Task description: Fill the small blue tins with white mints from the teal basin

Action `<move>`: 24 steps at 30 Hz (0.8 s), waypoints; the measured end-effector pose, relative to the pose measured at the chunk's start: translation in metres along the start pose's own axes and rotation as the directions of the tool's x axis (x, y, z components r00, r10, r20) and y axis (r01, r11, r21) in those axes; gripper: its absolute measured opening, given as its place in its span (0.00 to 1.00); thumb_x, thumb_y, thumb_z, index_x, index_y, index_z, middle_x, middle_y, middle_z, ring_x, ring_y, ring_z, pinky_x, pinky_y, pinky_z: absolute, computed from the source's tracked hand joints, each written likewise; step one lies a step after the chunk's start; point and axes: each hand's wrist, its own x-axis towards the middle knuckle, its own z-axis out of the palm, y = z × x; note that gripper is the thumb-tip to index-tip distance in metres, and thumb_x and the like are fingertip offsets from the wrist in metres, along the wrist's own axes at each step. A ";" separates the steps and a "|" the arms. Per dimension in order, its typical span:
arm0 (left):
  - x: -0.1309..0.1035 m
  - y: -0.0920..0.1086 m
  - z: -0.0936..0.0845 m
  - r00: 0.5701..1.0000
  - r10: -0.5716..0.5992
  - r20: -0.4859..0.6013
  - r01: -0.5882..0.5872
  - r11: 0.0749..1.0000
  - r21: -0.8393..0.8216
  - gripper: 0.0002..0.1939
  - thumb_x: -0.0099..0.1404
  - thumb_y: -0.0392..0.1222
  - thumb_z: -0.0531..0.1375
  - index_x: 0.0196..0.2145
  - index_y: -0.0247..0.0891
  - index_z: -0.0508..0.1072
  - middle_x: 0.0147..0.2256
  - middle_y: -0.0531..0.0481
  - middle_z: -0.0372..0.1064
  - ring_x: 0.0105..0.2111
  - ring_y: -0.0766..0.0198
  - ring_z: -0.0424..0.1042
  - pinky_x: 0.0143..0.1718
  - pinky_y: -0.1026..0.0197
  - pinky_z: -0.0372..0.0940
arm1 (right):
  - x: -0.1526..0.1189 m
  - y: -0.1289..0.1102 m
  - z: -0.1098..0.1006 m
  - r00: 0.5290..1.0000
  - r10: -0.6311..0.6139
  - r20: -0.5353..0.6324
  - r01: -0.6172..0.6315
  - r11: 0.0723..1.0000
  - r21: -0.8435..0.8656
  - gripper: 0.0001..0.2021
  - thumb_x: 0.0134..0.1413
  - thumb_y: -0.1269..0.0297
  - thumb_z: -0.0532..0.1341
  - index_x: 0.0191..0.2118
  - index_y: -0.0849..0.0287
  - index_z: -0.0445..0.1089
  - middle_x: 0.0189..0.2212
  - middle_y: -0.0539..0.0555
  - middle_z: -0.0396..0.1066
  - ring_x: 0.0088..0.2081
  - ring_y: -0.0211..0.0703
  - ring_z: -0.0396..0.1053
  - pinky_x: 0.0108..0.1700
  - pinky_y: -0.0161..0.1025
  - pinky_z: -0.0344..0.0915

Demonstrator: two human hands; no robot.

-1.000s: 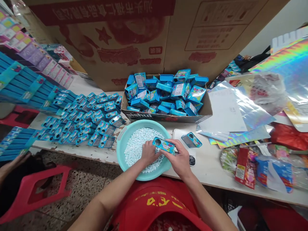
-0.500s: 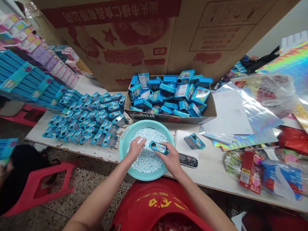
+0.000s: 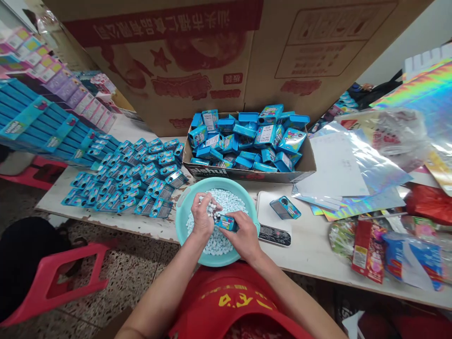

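Note:
A round teal basin [image 3: 252, 207] holds many small pale candies [image 3: 229, 200]. Over its left part, my left hand [image 3: 203, 217] cups a heap of these candies against the opening of a small blue tin. My right hand [image 3: 244, 233] grips that blue tin [image 3: 226, 222] by its right end, tilted toward the left palm. To the right of the basin, another blue tin [image 3: 285, 208] lies on a white scale [image 3: 264, 205] with a dark display strip.
Behind the basin stands an open carton [image 3: 300, 177] full of blue tins, backed by a large cardboard box [image 3: 261, 56]. Rows of tins [image 3: 130, 176] cover the table's left side. Silvery sheets [image 3: 339, 165] and colourful packets [image 3: 369, 252] lie right. A red stool [image 3: 70, 273] stands lower left.
My left hand has scooped up candies and met the tin. The tin has moved slightly left and tilted in my right hand. At the far left, another person's hand has gone out of view.

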 end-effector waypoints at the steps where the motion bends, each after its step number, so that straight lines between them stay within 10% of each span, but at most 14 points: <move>1: -0.001 0.000 0.001 1.000 0.002 0.003 -0.002 1.000 0.007 0.12 0.53 0.45 0.62 0.27 0.39 0.61 0.18 0.60 0.59 0.18 0.69 0.66 0.21 0.67 0.59 | 0.000 0.000 -0.001 1.000 0.004 -0.004 -0.004 1.000 0.005 0.13 0.44 0.65 0.67 0.39 0.55 0.70 0.35 0.54 0.72 0.39 0.49 0.69 0.41 0.45 0.64; 24: -0.012 0.008 0.011 0.995 0.096 -0.008 -0.095 0.988 0.126 0.12 0.53 0.46 0.64 0.29 0.38 0.67 0.18 0.58 0.61 0.19 0.71 0.63 0.23 0.68 0.61 | 0.000 -0.017 -0.015 0.996 -0.034 -0.078 0.042 0.994 0.105 0.13 0.45 0.64 0.67 0.40 0.54 0.69 0.35 0.53 0.71 0.39 0.47 0.69 0.41 0.43 0.65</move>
